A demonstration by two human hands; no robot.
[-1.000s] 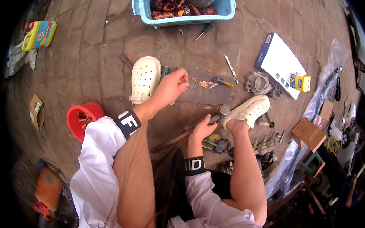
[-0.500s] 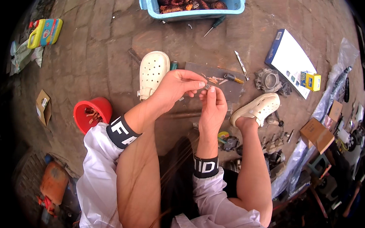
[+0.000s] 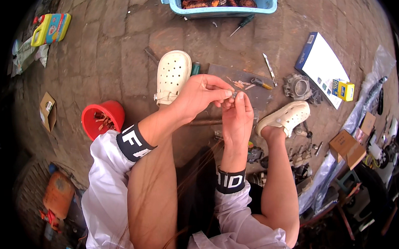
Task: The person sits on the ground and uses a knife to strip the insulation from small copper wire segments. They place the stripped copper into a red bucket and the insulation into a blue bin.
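Note:
A small grey metal piece (image 3: pixel 234 94) sits between my fingertips, too small to name more closely. My left hand (image 3: pixel 205 96) pinches it from the left with thumb and forefinger. From the right, my right hand (image 3: pixel 238 115) grips its other side, thumb and fingers drawn together. Just beyond both hands lies a flat dark plate (image 3: pixel 259 92) on the ground. Thin copper-coloured strips (image 3: pixel 241 84) are scattered on it, beside a tool with a yellow and dark handle (image 3: pixel 261 83). Partly under my right hand's wrist side, a wooden handle (image 3: pixel 206 122) lies on the ground.
A red bucket (image 3: pixel 117 109) with copper scraps stands left. At the far side is a blue tub (image 3: pixel 222 10) of copper coils, a screwdriver (image 3: pixel 243 25) near it. Metal parts (image 3: pixel 297 86), a white-and-blue box (image 3: pixel 323 67) and a yellow box (image 3: pixel 344 91) lie right. Cream clogs (image 3: pixel 173 74) flank the plate.
The whole view has shifted slightly, so most things sit a little further right. Both hands keep their pinch on the small piece, with only slight finger movement.

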